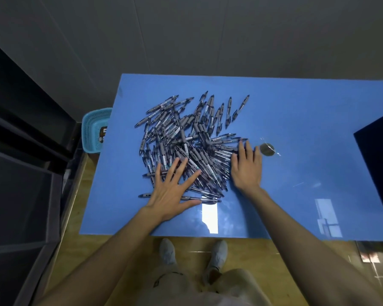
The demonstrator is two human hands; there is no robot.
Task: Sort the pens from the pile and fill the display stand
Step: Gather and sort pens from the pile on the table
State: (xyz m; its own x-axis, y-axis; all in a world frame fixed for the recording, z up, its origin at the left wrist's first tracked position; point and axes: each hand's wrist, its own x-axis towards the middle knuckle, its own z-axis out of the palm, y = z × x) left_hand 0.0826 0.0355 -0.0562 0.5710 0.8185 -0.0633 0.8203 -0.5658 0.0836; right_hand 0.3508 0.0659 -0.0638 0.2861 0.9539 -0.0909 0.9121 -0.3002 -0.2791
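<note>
While both hands lie flat on the heap, nothing is lifted from it.
Pile of pens [186,142]: loose grey-barrelled pens heaped and crossing one another on the middle of the blue table [296,120]; a few lie apart at the far edge of the heap.
Left hand [173,191]: palm down on the near left edge of the pile, fingers straight and spread wide, gripping nothing.
Right hand [247,166]: palm down at the right edge of the pile, fingers straight and close together, tips touching pens.
Basket [95,129]: light blue plastic mesh, standing off the table's left side; a small dark and white item lies in it, too unclear to name.
Dark box [378,160]: at the table's right edge, partly out of view; its contents cannot be seen.
Round grey disc [266,149]: on the table just right of the right hand.
</note>
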